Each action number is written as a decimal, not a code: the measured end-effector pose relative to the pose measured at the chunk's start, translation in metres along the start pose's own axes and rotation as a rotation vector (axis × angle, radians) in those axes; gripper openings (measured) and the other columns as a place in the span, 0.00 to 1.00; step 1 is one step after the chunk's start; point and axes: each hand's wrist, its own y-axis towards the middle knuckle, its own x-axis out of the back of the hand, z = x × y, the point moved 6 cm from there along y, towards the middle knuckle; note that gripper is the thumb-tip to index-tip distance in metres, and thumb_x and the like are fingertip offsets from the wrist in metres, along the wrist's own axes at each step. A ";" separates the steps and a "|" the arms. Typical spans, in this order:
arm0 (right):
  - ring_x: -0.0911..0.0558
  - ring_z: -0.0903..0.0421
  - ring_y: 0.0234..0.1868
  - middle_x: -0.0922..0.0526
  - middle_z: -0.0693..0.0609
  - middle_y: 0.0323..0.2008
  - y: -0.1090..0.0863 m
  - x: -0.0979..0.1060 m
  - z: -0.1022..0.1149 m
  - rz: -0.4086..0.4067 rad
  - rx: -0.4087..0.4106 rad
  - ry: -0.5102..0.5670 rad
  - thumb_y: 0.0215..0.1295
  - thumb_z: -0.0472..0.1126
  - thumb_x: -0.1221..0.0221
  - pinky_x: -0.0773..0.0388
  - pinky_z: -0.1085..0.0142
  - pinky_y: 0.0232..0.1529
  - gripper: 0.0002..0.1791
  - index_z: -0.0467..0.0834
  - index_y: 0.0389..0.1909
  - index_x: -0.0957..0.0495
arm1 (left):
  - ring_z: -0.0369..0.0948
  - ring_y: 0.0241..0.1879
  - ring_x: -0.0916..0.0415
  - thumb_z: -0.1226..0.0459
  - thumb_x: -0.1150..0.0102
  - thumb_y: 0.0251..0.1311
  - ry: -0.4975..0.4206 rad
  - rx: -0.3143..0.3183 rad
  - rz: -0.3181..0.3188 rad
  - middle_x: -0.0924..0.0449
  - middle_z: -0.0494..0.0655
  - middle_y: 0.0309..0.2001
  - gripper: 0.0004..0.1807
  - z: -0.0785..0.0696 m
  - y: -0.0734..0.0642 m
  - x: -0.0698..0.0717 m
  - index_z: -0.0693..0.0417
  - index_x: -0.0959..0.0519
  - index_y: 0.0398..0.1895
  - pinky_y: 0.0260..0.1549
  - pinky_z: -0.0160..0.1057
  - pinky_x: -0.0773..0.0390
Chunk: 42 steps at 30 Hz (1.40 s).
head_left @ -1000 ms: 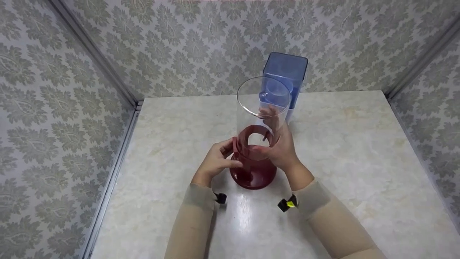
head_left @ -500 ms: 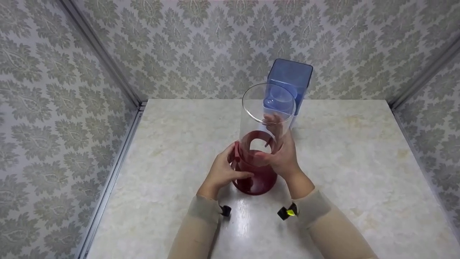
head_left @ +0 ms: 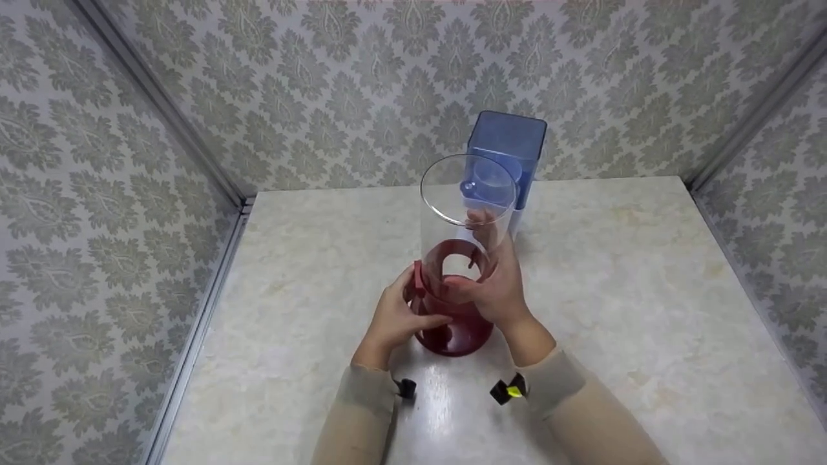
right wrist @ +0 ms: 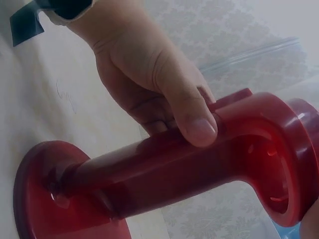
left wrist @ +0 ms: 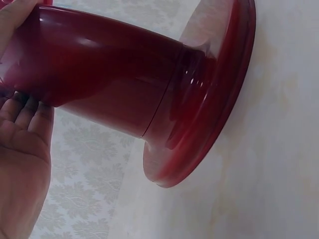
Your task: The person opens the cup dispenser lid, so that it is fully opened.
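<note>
A red stand (head_left: 460, 337) with a round base stands upright on the table, carrying a tall clear cylinder (head_left: 436, 223) in its ring-shaped top. My left hand (head_left: 395, 315) grips the red column from the left, thumb across its front. In the right wrist view the thumb of the left hand (right wrist: 169, 84) presses the column just under the ring. Round the cylinder's lower end, close above the ring, my right hand (head_left: 507, 287) curls from the right; its fingers show through the clear wall. The left wrist view has the stand's column (left wrist: 109, 69) and flared base close up.
Behind the cylinder, a blue see-through box-shaped container (head_left: 510, 134) stands toward the back of the pale marbled table (head_left: 601, 278). Patterned wallpaper panels (head_left: 323, 97) with metal edges enclose the table at the back and both sides.
My left thumb has slid farther right across the front of the column. The right hand keeps its hold on the cylinder. The head view has shifted slightly.
</note>
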 end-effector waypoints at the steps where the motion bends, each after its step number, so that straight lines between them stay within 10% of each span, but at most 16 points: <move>1: 0.27 0.52 0.79 0.27 0.45 0.80 -0.001 -0.001 0.001 -0.008 0.004 -0.003 0.48 0.56 0.09 0.17 0.57 0.72 0.72 0.35 0.85 0.42 | 0.42 0.71 0.16 0.55 0.03 0.43 0.003 -0.002 -0.003 0.13 0.37 0.69 0.60 0.000 0.000 0.000 0.36 0.27 0.84 0.78 0.46 0.19; 14: 0.25 0.34 0.79 0.38 0.33 0.88 -0.013 -0.017 0.014 -0.132 0.005 -0.201 0.53 0.41 0.11 0.18 0.55 0.74 0.68 0.36 0.87 0.46 | 0.43 0.70 0.15 0.57 0.04 0.45 0.003 -0.021 -0.017 0.13 0.40 0.70 0.58 -0.002 -0.002 0.001 0.39 0.26 0.83 0.76 0.48 0.17; 42: 0.31 0.44 0.85 0.34 0.35 0.84 -0.014 -0.020 0.015 -0.193 0.028 -0.272 0.53 0.39 0.11 0.22 0.47 0.81 0.67 0.33 0.86 0.46 | 0.39 0.65 0.14 0.57 0.05 0.45 0.018 -0.050 -0.019 0.12 0.37 0.64 0.52 -0.003 -0.002 0.000 0.36 0.23 0.77 0.73 0.46 0.15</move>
